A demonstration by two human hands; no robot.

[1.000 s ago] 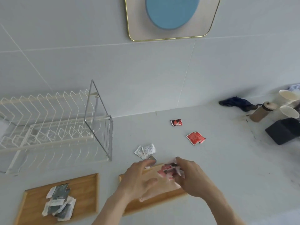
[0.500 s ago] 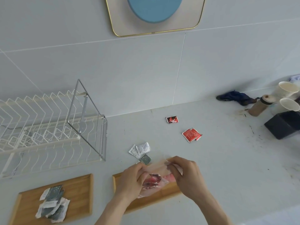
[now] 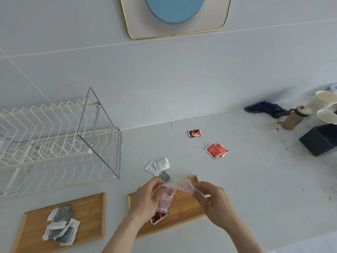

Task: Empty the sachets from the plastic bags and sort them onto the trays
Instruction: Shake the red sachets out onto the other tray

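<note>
Both hands pinch one clear plastic bag [image 3: 179, 186] above the right wooden tray [image 3: 184, 210]: left hand [image 3: 145, 198] closed on its body, right hand [image 3: 212, 199] stretching its mouth | change: bag now upended, red sachet [image 3: 158, 217] slipping out onto tray | meaning: emptying underway, loose sachets [image 3: 216, 150] on counter unsorted

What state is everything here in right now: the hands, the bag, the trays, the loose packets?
Left hand: pinching the clear plastic bag.
Right hand: pulling the bag's other edge.
Clear plastic bag: stretched open, red sachets inside.
Red-black sachet: dropped onto the right wooden tray.
Left wooden tray: holds a grey-white sachet pile.
Red sachets: loose on the counter.
White sachets: loose, unsorted.
</note>
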